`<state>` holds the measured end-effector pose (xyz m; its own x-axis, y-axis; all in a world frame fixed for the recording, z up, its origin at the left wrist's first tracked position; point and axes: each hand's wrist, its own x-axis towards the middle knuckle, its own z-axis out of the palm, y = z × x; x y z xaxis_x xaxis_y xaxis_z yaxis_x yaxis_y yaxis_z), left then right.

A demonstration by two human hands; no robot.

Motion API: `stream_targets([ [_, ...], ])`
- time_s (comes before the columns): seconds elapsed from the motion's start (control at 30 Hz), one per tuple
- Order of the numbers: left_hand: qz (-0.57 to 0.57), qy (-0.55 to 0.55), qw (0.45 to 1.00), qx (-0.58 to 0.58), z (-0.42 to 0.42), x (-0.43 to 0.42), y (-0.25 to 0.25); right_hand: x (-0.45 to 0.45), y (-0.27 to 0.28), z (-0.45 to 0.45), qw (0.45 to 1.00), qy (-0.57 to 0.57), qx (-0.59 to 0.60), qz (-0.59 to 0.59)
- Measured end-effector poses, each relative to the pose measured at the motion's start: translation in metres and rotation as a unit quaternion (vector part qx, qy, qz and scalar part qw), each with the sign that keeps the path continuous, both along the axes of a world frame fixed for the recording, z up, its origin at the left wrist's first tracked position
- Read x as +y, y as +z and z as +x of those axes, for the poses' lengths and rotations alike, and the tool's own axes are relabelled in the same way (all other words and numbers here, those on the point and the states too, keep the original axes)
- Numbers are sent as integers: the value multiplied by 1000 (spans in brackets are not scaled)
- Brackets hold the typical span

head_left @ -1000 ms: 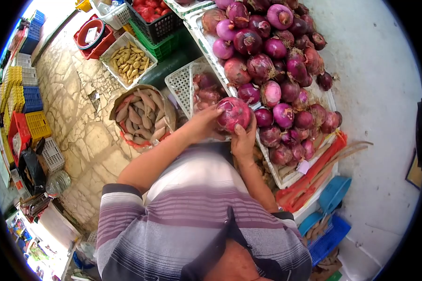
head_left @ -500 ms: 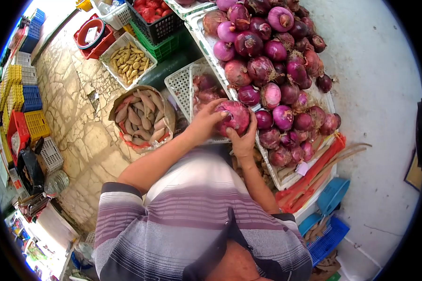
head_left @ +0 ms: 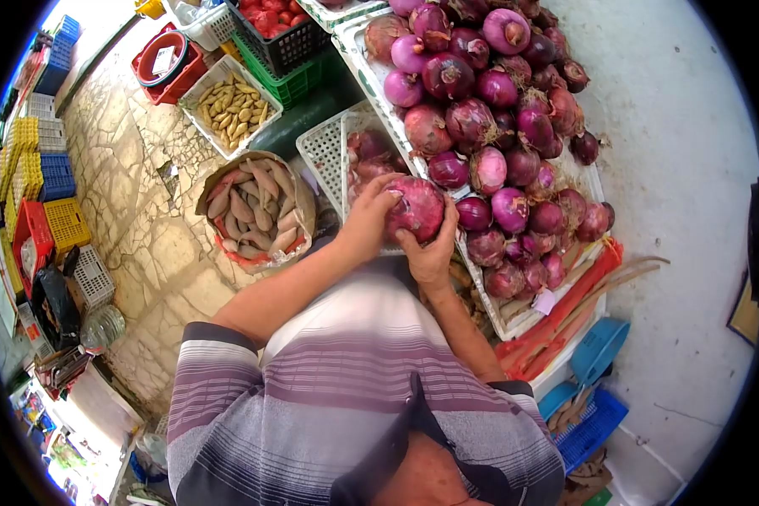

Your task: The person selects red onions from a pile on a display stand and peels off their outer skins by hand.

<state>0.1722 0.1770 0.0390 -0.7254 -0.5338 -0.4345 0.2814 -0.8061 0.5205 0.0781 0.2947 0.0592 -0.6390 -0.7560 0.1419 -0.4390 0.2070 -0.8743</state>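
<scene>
Between my two hands is a large red onion (head_left: 417,211) with dry, papery purple skin. My left hand (head_left: 368,221) wraps round its left side, fingers closed over the top. From the lower right, my right hand (head_left: 431,255) holds the same onion, its thumb pressed on the near side; some of the fingers are hidden behind it. Just beyond my hands, a white crate (head_left: 319,153) holds more onions in a clear bag (head_left: 371,152). To the right, a heap of red onions (head_left: 481,118) fills a white tray (head_left: 381,94) close to my right hand.
A sack of sweet potatoes (head_left: 255,207) stands on the stone floor at left. Behind it are a crate of small yellowish roots (head_left: 232,110), a red tub (head_left: 164,67) and a black crate (head_left: 299,38) of tomatoes. Blue baskets (head_left: 599,350) sit at lower right.
The onion and both hands have shifted slightly left and toward my body, and the onion looks slightly turned. It stays held in both hands.
</scene>
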Motion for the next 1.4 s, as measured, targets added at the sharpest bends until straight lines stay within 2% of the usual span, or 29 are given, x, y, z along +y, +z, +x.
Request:
stream_targets([
  [0.17, 30, 14, 999, 14, 0, -4, 3, -1, -10, -1, 997, 3, 72, -9],
  [0.27, 55, 22, 998, 28, 1, -5, 10, 0, -17, 0, 997, 3, 66, -37],
  [0.37, 55, 17, 996, 74, 2, -7, 11, 1, -9, 5, 999, -12, 28, -9],
  [0.47, 156, 2, 987, -46, 5, -18, 41, 13, -25, 8, 998, 1, 67, -19],
  [0.5, 83, 4, 996, -41, 1, -14, 11, 6, -15, 10, 999, -21, -27, -25],
  [0.53, 12, 10, 999, -40, -8, -4, -43, 5, -6, 13, 992, -34, -123, -24],
  [0.57, -21, 7, 998, -57, -12, 10, -87, 8, -7, 9, 994, -31, -105, 1],
  [0.63, -99, 9, 990, -103, -9, 2, -67, 8, -6, 5, 996, -24, -85, 31],
  [0.7, -47, 20, 992, -116, 0, -8, -5, 10, -12, 2, 994, -21, -101, 30],
  [0.73, 53, 21, 993, -100, 0, -7, -1, 7, -10, 1, 992, -26, -119, 29],
  [0.77, -37, -10, 990, -136, -4, -4, -47, 8, -3, -1, 989, -13, -149, 17],
  [0.87, 1, -21, 988, -150, -10, -4, -54, 12, -2, -5, 987, -3, -163, 3],
  [0.9, 16, -46, 980, -194, -8, -8, -38, 9, -1, -5, 981, -3, -191, -14],
  [0.97, -195, -124, 941, -246, -13, -10, -96, 12, 1, -2, 967, -12, -251, -42],
  [1.0, -21, -62, 981, -181, -19, -2, -89, 14, -6, -6, 957, 3, -282, -69],
  [1.03, 155, 21, 980, -125, -25, 7, -85, 14, -21, -16, 945, 9, -313, -91],
  [1.07, 171, -60, 978, -104, -24, 6, -117, 21, -26, -18, 932, 8, -345, -111],
  [1.1, 152, -36, 980, -126, -22, 3, -86, 24, -19, -13, 931, 3, -347, -111],
  [1.13, 189, -26, 980, -51, -23, 6, -92, 19, -14, -11, 931, 0, -349, -111],
  [1.17, 168, -6, 985, -36, -23, 6, -71, 20, -14, -11, 948, 2, -306, -93],
  [1.2, 212, -57, 975, -45, -14, -3, -36, 26, -16, -12, 962, 5, -263, -68],
  [1.23, 250, -74, 965, -15, -20, 4, -68, 27, -9, -10, 965, 5, -254, -65],
  [1.3, 320, -111, 941, -24, -13, -8, -36, 26, 3, -4, 971, 10, -229, -68],
  [1.33, 253, -57, 962, -79, -24, 11, -175, 27, 5, -3, 974, 17, -215, -74],
  [1.37, 214, -63, 965, -137, -15, 7, -158, 23, 11, 0, 963, 27, -248, -100],
  [1.4, 168, -72, 964, -193, -6, -1, -119, 20, 17, 2, 951, 34, -278, -130],
])
